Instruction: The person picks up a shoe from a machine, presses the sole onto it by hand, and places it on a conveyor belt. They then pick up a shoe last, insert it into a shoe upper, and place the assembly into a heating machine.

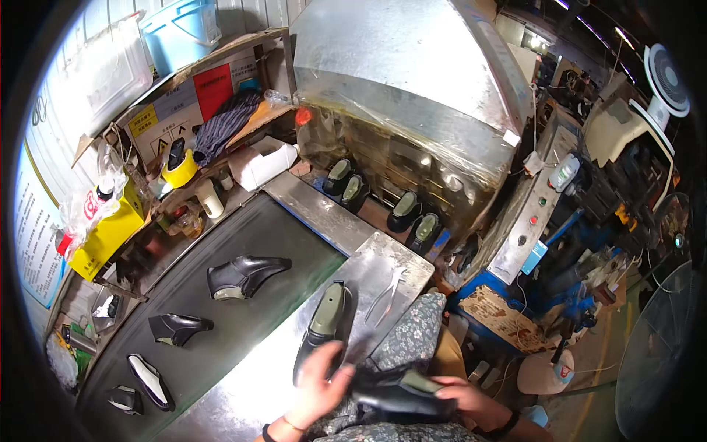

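Observation:
Over my lap is a black shoe (pixel 401 400) with a green piece showing, blurred by motion. My right hand (pixel 465 398) grips one end of it, thumb against the green piece. My left hand (pixel 318 390) is open, thumb and fingers apart, just left of that shoe. Its fingertips are by the lower end of another black shoe (pixel 326 318), which lies green sole up on the metal table (pixel 258 368); whether they touch it I cannot tell. Right of this second shoe lie metal pincers (pixel 387 296), handles toward me.
Several black shoe pieces, among them a heeled one (pixel 247 277), lie on the dark conveyor belt (pixel 243 331) at left. More green-soled shoes (pixel 405 210) stand beneath a metal hood (pixel 412 51). A button panel (pixel 532 221) is at right; a cluttered shelf (pixel 243 125) stands far left.

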Demonstrator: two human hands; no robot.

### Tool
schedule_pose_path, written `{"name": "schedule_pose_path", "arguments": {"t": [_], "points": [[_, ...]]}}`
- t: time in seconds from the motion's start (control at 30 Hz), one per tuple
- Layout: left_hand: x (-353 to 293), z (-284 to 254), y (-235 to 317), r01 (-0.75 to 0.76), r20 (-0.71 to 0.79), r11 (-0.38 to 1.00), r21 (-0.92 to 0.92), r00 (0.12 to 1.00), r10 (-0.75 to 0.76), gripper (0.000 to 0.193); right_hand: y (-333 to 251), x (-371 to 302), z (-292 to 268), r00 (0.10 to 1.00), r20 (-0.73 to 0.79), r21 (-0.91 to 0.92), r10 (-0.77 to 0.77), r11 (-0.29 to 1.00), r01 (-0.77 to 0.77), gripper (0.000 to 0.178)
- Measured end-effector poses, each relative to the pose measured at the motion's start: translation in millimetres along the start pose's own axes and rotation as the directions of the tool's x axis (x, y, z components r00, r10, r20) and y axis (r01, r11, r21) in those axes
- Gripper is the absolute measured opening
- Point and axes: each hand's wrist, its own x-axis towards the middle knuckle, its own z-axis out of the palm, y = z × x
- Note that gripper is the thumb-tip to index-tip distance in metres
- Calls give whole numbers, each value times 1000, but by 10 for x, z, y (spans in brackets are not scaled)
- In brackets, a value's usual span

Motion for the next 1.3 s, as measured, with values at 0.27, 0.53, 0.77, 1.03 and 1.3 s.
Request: {"name": "schedule_pose_path", "arguments": {"t": [0.27,0.53,0.77,1.03,1.3], "points": [[369,43,-571,65,-44,945,321,998,-54,65,-1476,1480,142,734,-327,-8,-595,779,628,44],[643,77,-906,245,-91,921,302,969,-229,73,-1333,2875,412,607,95,-681,-789,393,618,47],[586,389,-435,531,202,310,-789,700,-685,47,-64,1282,676,756,116,-93,-645,750,654,83],[462,1159,498,553,584,480,-681,806,-99,65,-621,-211,59,667,-185,55,-722,670,741,87],[73,772,23,561,644,700,-441,741,-189,42,-1254,-1559,-1650,131,-235,-626,-963,253,738,92]]}}
